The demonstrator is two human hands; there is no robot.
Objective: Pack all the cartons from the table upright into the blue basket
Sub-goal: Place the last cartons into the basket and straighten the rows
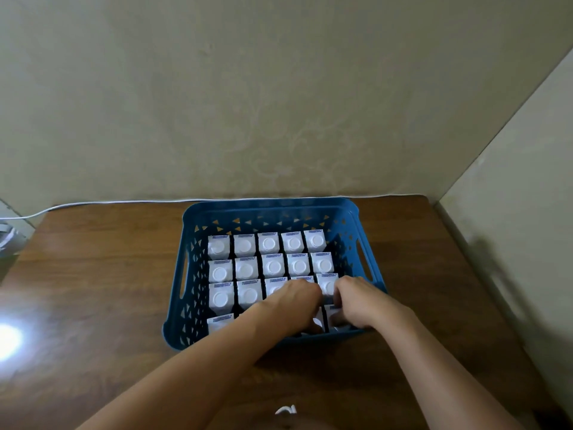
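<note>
A blue basket point(269, 209) with triangle cut-outs stands on the brown table point(102, 274). Several white cartons point(273, 265) with round caps stand upright in rows inside it. Both my hands reach into the near right corner of the basket. My left hand point(294, 302) curls over a carton in the front row, which it mostly hides. My right hand point(356, 302) grips the carton point(332, 315) at the front right corner, fingers wrapped over its top. Another front-row carton point(219, 323) shows at the near left.
A white cable point(124, 202) runs along the table's back edge by the wall. A second wall stands close on the right. A small white object point(286, 409) sits at the bottom of the view. A bright light reflection point(7, 338) lies on the table's left.
</note>
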